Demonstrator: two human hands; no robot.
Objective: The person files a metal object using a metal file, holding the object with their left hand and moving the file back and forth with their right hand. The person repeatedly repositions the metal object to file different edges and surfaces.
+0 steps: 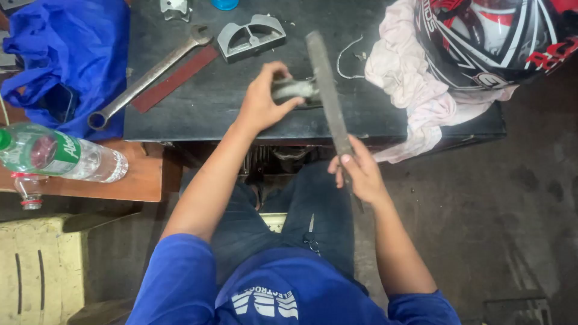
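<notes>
Left hand (pixel 263 99): closed around a small grey metal part (pixel 294 90), pressing it onto the dark surface (pixel 241 114) near its front edge.
Right hand (pixel 356 173): gripped on the lower end of a long flat file (pixel 328 90), below the surface edge.
File: runs up and away from the right hand, crossing just right of the metal part; touching or not, cannot tell.
Wrench (pixel 147 77): large, lies diagonally on the surface, left of the hands.
Red strip (pixel 174 79): flat, just beside the wrench.
Grey bracket (pixel 251 36): farther back on the surface.
Helmet (pixel 494 36): right rear, on a pale rag (pixel 415 90).
Blue cloth (pixel 66 54): far left.
Water bottle (pixel 60 155): lying on a wooden ledge, left.
</notes>
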